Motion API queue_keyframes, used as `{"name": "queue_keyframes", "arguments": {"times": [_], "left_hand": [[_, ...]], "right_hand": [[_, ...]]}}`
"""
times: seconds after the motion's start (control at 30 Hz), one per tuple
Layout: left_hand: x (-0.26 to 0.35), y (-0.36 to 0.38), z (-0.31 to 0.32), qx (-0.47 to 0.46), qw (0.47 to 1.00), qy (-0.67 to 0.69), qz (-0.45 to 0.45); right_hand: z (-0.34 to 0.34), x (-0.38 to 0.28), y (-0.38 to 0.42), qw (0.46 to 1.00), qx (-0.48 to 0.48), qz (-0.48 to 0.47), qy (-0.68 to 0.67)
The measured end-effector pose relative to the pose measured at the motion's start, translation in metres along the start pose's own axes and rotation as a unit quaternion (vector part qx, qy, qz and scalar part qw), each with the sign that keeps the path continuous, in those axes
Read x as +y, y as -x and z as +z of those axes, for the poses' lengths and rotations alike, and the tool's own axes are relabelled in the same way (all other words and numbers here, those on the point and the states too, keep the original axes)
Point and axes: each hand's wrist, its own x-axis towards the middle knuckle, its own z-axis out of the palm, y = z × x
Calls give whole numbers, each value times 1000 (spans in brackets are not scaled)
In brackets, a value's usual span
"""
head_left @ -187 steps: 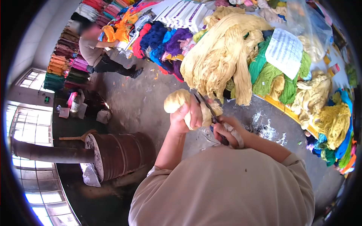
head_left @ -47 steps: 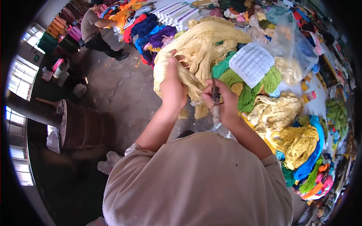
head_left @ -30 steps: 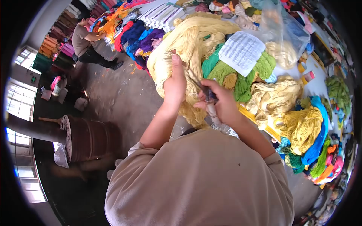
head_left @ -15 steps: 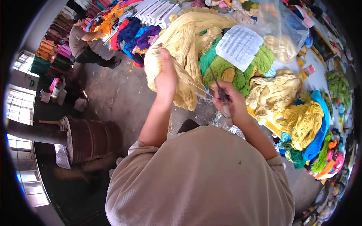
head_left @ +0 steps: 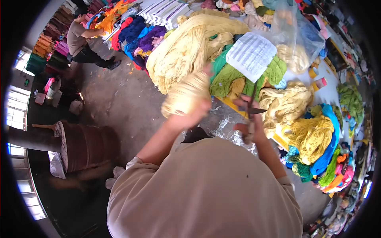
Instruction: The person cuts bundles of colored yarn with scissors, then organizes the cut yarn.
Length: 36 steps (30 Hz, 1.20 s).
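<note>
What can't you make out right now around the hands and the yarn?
- Left hand: motion blur in the head view smears its fingers, so its grip on the pale yarn bundle is unclear.
- Scissors: handles hidden inside the right hand; what the blades meet is too small to tell.
- Printed sheet: text too small to read.
- Lower body and feet: hidden by the person's shirt.

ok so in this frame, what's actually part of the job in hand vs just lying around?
In hand:
- left hand gripping a cream yarn bundle
- right hand holding scissors, blades open

Lying about:
- big cream skein pile
- green yarn under a printed sheet
- yellow yarn
- plastic bag
- rusty drum
- another person at the far stacks
</note>
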Motion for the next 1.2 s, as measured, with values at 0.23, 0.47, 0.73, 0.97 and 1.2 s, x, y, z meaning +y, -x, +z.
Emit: {"name": "queue_keyframes", "arguments": {"times": [0.23,0.47,0.73,0.97,1.2], "left_hand": [[-7,-25,-47,-154,950,-274,-6],[-134,-4,-184,-23,993,21,-112],[-232,-182,-305,42,916,-207,-342],[-203,-516,-233,-73,974,-180,-116],[-325,-506,-158,-287,878,-295,-244]], "right_hand": [[76,-1,-63,937,-3,186,-296],[-15,10,-70,983,120,128,-55],[-7,2,-112,877,291,347,-162],[40,43,-212,889,354,215,-197],[81,141,-267,879,378,276,-92]]}}
